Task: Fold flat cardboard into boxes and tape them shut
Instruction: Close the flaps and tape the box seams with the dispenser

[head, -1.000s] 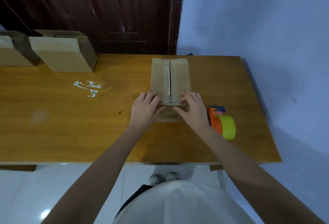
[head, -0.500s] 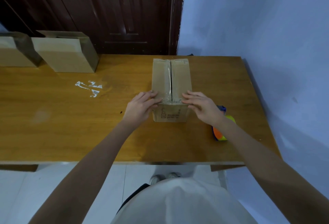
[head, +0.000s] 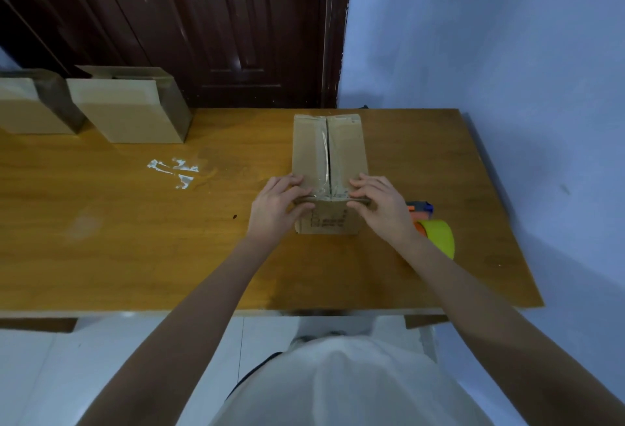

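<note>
Both hands, left hand (head: 275, 209) and right hand (head: 380, 207), grip the taped box (head: 329, 151), long axis running up-frame; tape dispenser (head: 434, 234) just right, two boxes (head: 128, 111) upper left

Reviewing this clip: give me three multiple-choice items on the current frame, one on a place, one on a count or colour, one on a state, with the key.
1. Where is the tape dispenser?
A. right of the box in hand
B. on the floor
C. beside the far boxes

2. How many cardboard boxes are on the table?
A. one
B. three
C. five

3. How is the top seam of the box in hand?
A. flaps standing open
B. taped over
C. torn off

Key: 1 A, it lies past the right hand. 2 B, two stand far left. 3 B, clear tape glints along the seam; the left hand grips the near edge.
</note>
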`<act>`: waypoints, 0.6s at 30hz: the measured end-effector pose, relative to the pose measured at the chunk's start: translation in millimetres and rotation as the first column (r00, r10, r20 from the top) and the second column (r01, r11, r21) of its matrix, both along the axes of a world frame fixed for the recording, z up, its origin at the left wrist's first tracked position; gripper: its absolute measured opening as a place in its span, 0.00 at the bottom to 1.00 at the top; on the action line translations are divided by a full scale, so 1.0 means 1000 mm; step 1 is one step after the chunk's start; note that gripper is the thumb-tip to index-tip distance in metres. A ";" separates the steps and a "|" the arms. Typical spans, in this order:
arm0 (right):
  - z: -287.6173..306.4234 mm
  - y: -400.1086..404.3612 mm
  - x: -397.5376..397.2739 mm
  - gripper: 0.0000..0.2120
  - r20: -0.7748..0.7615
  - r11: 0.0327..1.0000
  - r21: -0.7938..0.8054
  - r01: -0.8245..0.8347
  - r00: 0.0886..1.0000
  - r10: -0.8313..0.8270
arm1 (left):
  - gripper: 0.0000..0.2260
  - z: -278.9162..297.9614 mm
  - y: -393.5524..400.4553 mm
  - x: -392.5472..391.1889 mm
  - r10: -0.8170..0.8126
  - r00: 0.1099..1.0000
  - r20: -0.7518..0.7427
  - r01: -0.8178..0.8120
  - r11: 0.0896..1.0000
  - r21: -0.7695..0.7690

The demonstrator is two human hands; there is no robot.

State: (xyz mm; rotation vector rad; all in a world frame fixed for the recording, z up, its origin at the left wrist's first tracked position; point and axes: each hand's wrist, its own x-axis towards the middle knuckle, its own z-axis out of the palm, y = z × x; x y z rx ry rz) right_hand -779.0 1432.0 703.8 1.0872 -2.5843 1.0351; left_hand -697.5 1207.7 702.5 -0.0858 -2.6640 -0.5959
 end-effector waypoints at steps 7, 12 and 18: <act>0.003 0.009 -0.011 0.12 0.007 0.991 0.072 -0.109 0.994 0.109 | 0.12 0.000 -0.013 0.000 -0.110 0.994 0.016 0.110 0.994 0.001; 0.007 0.014 -0.007 0.18 0.111 0.987 0.085 -0.135 0.986 0.125 | 0.24 0.006 -0.019 0.004 -0.155 0.984 0.089 0.157 0.988 -0.013; 0.033 0.017 0.009 0.18 0.343 0.987 0.022 -0.162 0.928 0.145 | 0.17 0.020 -0.013 0.016 -0.013 0.987 0.162 -0.032 0.962 0.273</act>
